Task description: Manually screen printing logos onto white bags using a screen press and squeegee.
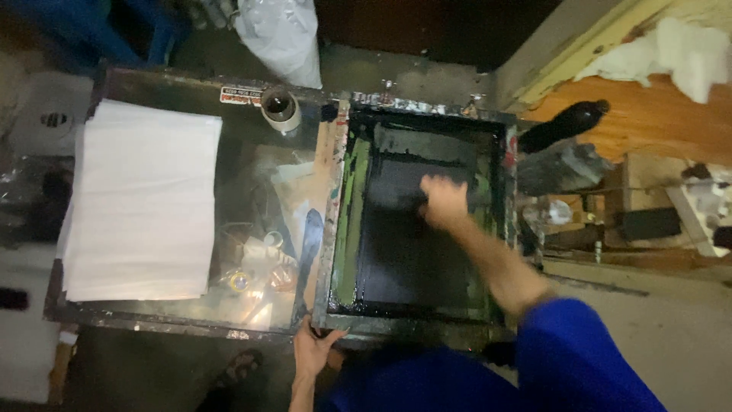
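Observation:
A wooden-framed printing screen [339, 229] smeared with black and green ink lies on a glass-topped table. My right hand [444, 202] reaches into the middle of the screen, fingers closed on a dark squeegee [408, 200] that is blurred and mostly hidden by the hand. My left hand [311, 349] grips the near left corner of the frame, thumb on top. My blue sleeve covers the near right corner.
A stack of white sheets [141, 202] lies on the left of the glass table [252, 107]. A tape roll [280, 107] stands at the back. A white plastic bag [286, 34], a dark bottle [564, 126] and cluttered wooden shelving [648, 130] surround the screen.

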